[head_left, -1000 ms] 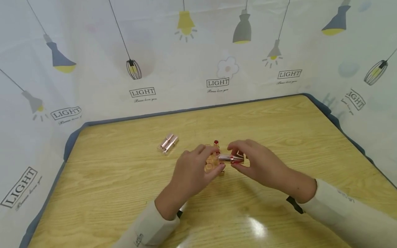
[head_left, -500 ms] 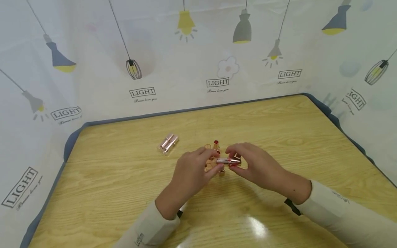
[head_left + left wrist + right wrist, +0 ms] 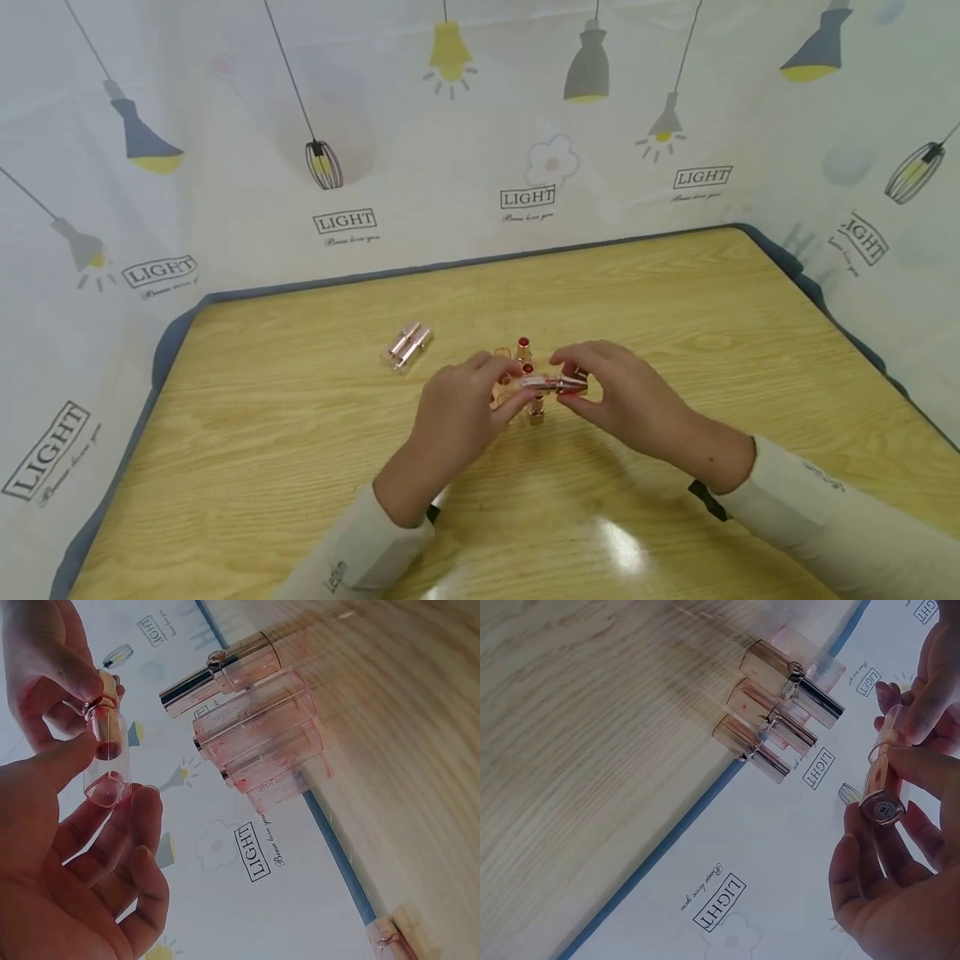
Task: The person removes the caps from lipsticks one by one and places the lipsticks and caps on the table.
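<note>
Both hands are raised over the table around one lipstick (image 3: 567,384) lying sideways between them. My left hand (image 3: 459,412) pinches its clear cap (image 3: 107,786) between thumb and fingertips. From the other side my right hand (image 3: 633,400) grips the shiny rose-gold base, whose labelled bottom end (image 3: 883,808) faces the right wrist camera. In the left wrist view the dark red bullet shows inside the cap. Just beyond the hands stand uncapped lipsticks (image 3: 776,716) in a row. Beside them is a row of clear pinkish caps (image 3: 262,727), partly hidden by my left hand in the head view.
Two capped lipsticks (image 3: 408,347) lie side by side to the left on the wood-grain table (image 3: 285,433). A pale cloth printed with lamps (image 3: 435,158) rises behind the table's blue-edged rim.
Half a second ago the hands came slightly closer together and lower with the lipstick between them; now they are lifted a little again. The things on the table have not moved.
</note>
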Available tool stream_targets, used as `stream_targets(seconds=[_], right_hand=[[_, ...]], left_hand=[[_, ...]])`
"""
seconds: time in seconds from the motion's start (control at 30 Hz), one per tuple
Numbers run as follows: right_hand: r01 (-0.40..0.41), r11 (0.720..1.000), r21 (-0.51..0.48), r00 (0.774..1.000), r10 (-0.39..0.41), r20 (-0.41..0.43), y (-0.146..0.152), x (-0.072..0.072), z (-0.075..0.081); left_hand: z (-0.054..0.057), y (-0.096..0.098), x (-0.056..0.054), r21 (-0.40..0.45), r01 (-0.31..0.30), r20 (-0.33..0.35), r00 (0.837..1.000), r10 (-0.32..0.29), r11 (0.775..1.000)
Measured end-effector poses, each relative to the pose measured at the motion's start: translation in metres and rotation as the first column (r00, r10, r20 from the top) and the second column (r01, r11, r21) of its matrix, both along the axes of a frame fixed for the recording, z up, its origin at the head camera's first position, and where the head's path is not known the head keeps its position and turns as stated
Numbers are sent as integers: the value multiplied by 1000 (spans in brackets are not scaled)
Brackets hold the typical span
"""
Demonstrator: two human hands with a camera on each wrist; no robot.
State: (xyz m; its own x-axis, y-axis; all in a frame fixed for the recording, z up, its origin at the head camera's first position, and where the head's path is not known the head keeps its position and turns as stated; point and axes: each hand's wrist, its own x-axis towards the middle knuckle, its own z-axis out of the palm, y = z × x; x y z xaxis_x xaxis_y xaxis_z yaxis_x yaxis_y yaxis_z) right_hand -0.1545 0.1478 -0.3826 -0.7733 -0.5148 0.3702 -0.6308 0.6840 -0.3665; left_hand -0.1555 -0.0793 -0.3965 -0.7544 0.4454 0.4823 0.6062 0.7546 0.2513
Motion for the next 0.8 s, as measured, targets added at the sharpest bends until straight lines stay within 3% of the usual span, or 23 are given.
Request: stream_targets(seconds=[0.53, 0.8], right_hand=[[-21, 1000, 18, 999, 22, -37, 6, -1, -4], [-33, 999, -5, 999, 33, -33, 6, -1, -4]], left_hand=[[-4, 1, 0, -9, 14, 6, 1000, -14, 1000], [-3, 3, 0, -20, 35, -28, 999, -36, 999]])
